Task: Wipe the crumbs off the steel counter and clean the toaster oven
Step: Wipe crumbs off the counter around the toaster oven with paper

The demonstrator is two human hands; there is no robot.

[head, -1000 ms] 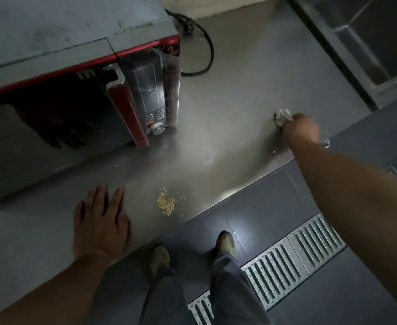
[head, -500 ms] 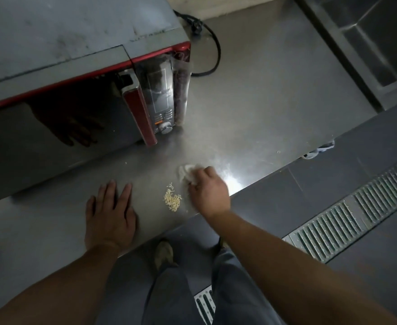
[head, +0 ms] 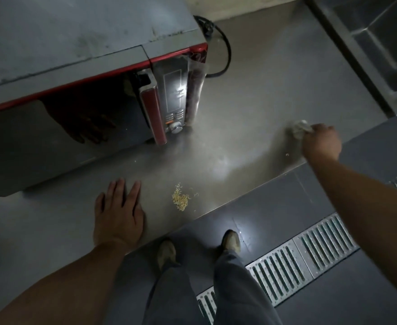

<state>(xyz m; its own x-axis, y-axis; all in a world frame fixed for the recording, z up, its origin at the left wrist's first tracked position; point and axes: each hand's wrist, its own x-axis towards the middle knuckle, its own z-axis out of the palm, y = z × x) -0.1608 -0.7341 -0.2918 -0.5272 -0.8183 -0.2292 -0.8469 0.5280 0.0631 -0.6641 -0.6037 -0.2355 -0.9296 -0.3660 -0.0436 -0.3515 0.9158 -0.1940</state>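
Crumbs (head: 181,201) lie unswept on the table (head: 251,109); the toaster oven (head: 75,66) looks untouched. The right hand (head: 321,143) grips a wadded cloth (head: 300,129); the left hand (head: 119,213) rests spread flat.

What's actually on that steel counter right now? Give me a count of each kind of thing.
Toaster oven: 1
Power cord: 1
Crumb pile: 1, with a few strays nearby
Crumpled cloth: 1, gripped by the right hand
Hands: 2, the left hand resting flat
Total: 6
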